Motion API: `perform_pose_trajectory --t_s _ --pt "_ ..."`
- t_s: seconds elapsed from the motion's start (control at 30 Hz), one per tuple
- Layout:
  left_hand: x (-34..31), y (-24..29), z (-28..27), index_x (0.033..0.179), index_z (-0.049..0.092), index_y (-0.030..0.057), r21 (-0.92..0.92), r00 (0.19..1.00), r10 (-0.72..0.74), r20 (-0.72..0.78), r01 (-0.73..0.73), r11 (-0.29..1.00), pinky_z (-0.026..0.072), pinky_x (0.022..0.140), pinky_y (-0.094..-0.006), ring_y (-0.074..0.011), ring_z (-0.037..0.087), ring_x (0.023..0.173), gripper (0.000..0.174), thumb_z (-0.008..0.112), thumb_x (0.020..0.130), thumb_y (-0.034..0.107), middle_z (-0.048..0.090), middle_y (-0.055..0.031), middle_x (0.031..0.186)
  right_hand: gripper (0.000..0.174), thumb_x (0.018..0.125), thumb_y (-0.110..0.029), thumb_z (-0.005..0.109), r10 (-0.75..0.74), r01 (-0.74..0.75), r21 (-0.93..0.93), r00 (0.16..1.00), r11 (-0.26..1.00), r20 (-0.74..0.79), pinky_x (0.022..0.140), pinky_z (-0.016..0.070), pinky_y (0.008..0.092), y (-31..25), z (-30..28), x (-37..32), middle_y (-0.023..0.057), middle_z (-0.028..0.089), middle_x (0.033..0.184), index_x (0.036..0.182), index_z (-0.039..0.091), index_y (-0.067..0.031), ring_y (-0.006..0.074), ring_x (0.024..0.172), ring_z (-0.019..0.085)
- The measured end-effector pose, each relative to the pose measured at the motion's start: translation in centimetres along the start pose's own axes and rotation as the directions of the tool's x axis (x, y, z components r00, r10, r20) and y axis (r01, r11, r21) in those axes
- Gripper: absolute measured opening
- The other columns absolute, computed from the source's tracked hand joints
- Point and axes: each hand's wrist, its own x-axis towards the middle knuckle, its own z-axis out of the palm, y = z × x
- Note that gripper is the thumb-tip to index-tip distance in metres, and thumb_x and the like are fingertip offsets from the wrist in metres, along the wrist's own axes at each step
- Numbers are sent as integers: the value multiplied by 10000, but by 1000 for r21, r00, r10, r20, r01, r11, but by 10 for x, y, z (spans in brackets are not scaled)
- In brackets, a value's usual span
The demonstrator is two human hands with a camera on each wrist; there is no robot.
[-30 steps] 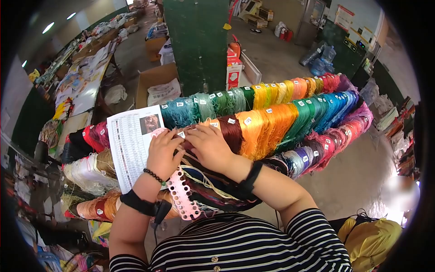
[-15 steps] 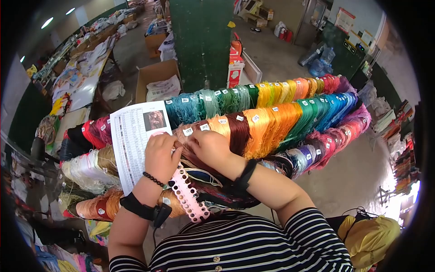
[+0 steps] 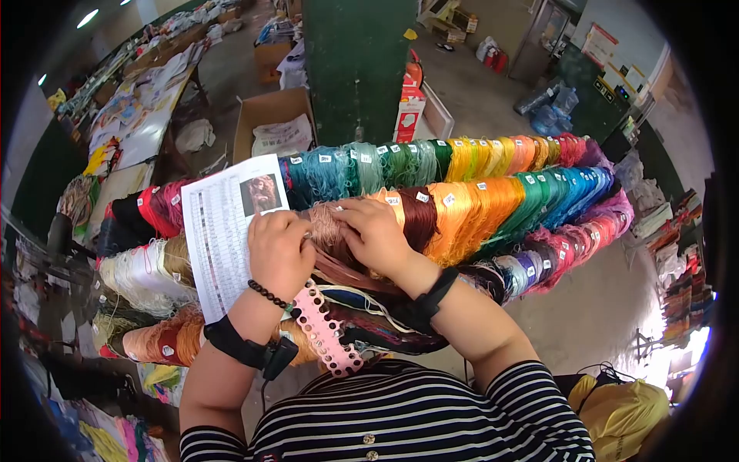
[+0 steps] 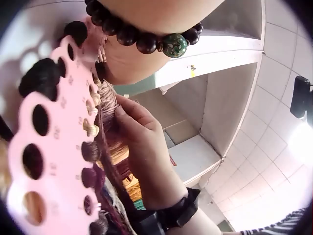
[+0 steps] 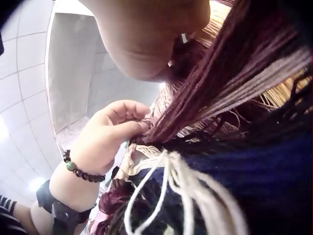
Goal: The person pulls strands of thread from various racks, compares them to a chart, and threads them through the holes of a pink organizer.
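Note:
A pink thread card [image 3: 319,327] with holes along its edges hangs below my left hand [image 3: 281,250]; colored threads are knotted through its holes [image 4: 33,160]. In the right wrist view the left thumb and fingers pinch a bundle of brownish-mauve thread [image 5: 188,98] near the card. My right hand [image 3: 373,235] is just to the right, its thumb and fingertips pinching mauve strands [image 4: 110,105] beside the card. Under both hands lies a dusty-pink hank [image 3: 319,223] on the middle rack bar. Cream and dark threads [image 5: 183,188] trail from the card.
A printed chart sheet [image 3: 223,231] with a small picture lies over the hanks left of the hands. Rows of labeled hanks, such as orange [image 3: 469,219] and green [image 3: 531,204], extend right. Behind stand a green pillar [image 3: 358,69] and a cardboard box [image 3: 269,112].
The right hand has shifted slightly right, and its fingers have gone from lying over the hanks to pinching thread. Mauve strands now show stretched below it. The head view has shifted a little.

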Motion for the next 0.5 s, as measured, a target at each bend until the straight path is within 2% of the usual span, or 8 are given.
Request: perform_pose_trajectory --t_s 0.13,0.23,0.33,0.5 --pt "6 10 14 682 674 82 -60 999 14 34 -12 998 423 783 -406 -273 572 840 62 731 661 95 598 -53 818 277 733 -41 678 19 -20 69 1000 997 4 896 470 426 4 -2 0 155 662 1062 1009 671 -20 341 978 615" --pt "7 8 25 694 687 106 -7 992 -86 92 87 996 412 818 -399 -265 552 876 43 723 672 116 592 -30 841 283 745 -43 673 21 -21 83 1000 996 -4 926 461 422 5 -2 -3 157 663 1067 1027 670 -16 337 997 617" --pt "8 8 27 702 675 99 -7 991 -83 109 85 996 414 806 -402 -264 562 871 41 711 685 108 608 -37 842 285 751 -44 670 27 -27 86 1000 996 -5 935 455 423 4 -4 -4 152 662 1075 1035 671 -17 334 1005 614" --pt "6 -4 24 753 657 67 -88 979 -173 109 183 979 456 766 -407 -273 594 831 41 679 749 101 630 -69 861 280 756 -51 669 28 -27 86 1000 996 -5 927 448 422 4 -5 -4 143 657 1091 1036 675 -30 326 1012 606"
